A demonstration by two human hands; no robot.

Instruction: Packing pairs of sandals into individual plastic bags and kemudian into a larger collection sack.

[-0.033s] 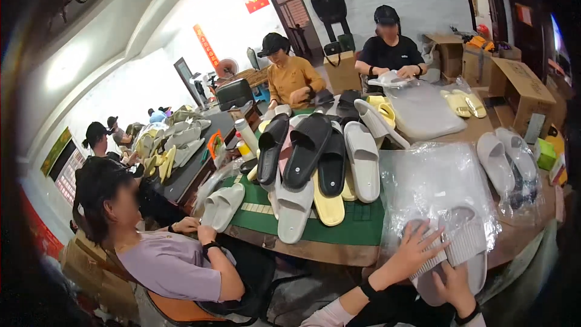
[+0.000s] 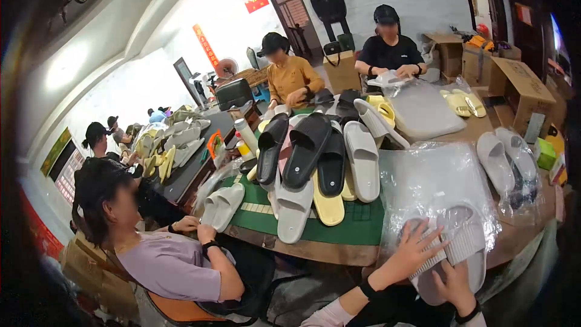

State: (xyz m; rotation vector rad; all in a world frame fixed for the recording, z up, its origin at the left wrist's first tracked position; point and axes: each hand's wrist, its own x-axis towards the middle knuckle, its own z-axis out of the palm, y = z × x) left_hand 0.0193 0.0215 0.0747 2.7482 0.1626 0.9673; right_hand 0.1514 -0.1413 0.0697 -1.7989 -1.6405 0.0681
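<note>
At the lower right of the frame my left hand point(image 2: 413, 249) lies spread wide on the grey slippers point(image 2: 466, 243) in their clear bag point(image 2: 436, 188) (long axis running up-right), my right hand point(image 2: 455, 286) gripping the near end from below.

Slipper pile point(image 2: 315, 163) left of plastic bags point(image 2: 436, 181) on table point(image 2: 302, 248)

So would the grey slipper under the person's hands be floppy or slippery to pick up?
The grey slipper looks thick and moulded, so probably light and slightly bendy, not floppy. Its ridged sole likely grips the left hand. The clear plastic bag above looks slippery.
</note>
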